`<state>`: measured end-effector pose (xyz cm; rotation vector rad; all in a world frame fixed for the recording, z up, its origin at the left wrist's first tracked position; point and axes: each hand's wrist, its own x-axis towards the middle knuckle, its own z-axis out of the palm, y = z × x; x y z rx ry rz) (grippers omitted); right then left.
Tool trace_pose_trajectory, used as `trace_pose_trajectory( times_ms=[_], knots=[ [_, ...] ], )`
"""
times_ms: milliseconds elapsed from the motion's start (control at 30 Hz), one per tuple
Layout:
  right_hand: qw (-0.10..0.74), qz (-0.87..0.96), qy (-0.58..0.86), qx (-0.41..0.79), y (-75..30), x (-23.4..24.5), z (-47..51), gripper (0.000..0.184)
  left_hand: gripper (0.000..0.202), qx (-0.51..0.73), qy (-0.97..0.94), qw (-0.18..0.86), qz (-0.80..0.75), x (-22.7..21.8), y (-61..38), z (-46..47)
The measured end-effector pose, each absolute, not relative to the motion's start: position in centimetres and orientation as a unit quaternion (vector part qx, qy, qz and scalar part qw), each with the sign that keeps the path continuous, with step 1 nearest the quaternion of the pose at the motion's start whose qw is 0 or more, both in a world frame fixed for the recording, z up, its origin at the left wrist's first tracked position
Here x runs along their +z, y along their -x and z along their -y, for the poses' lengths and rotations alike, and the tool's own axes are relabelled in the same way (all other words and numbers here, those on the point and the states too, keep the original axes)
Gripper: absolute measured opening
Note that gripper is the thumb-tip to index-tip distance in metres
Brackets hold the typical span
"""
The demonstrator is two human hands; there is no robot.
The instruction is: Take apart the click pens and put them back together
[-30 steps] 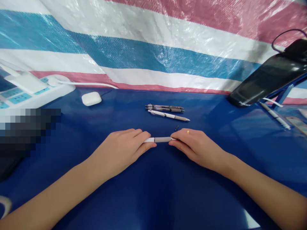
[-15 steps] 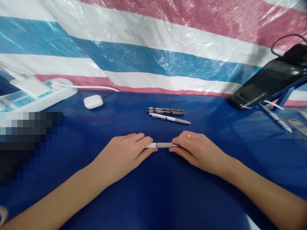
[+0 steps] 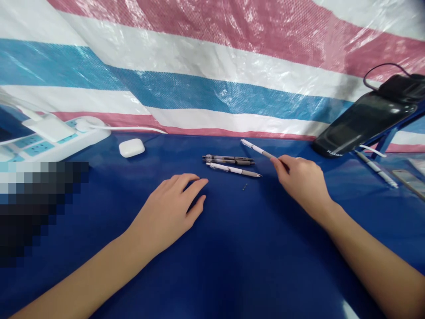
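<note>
My right hand (image 3: 300, 181) grips a white pen (image 3: 255, 147) by its grey end, the white end pointing to the upper left. My left hand (image 3: 175, 201) rests low over the blue table (image 3: 219, 270) with thumb and fingers apart, holding nothing. Between the hands and farther back lie two dark pens (image 3: 229, 159) side by side. Just in front of them is another white pen (image 3: 234, 169) with a grey grip. A few tiny dark bits (image 3: 245, 187), too small to name, lie nearer to me.
At the left stand a white power strip (image 3: 94, 139) with plugs and a white earbud case (image 3: 132, 147). A black bottle (image 3: 355, 119) leans at the right. Near it lie another pen (image 3: 376, 169) and a phone-like flat object (image 3: 410, 184). Striped plastic sheeting (image 3: 206, 88) hangs behind.
My left hand has let go of the white pen and its fingers have spread. My right hand has carried that pen away to the right and back.
</note>
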<state>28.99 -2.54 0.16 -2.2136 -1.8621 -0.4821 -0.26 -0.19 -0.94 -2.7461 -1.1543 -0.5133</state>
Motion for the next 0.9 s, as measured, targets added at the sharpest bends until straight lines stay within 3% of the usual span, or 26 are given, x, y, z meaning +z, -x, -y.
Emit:
trace_pose_trajectory(
  times_ms=[133, 267, 400, 667, 900],
  knots=[
    [-0.011, 0.625, 0.768, -0.141, -28.5, 0.3, 3.1, 0.033, 0.031, -0.139, 0.914, 0.044, 0.379, -1.3, 0.3, 0.0],
    [-0.045, 0.643, 0.755, -0.115, -27.6, 0.7, 4.2, 0.029, 0.031, -0.121, 0.916, 0.037, 0.381, -1.2, 0.3, -0.3],
    [-0.065, 0.657, 0.747, -0.079, -26.9, 1.0, 4.9, 0.037, 0.031, -0.118, 0.917, 0.038, 0.378, -1.2, 0.4, -0.5],
    [0.094, 0.743, 0.649, -0.137, -26.5, 0.0, 4.0, 0.024, 0.032, -0.118, 0.921, 0.048, 0.367, -1.5, 0.5, -0.5],
    [0.139, 0.780, 0.604, -0.089, -27.2, -1.5, 3.1, 0.016, 0.028, -0.123, 0.923, 0.061, 0.360, -1.4, 0.6, -0.5]
  ],
)
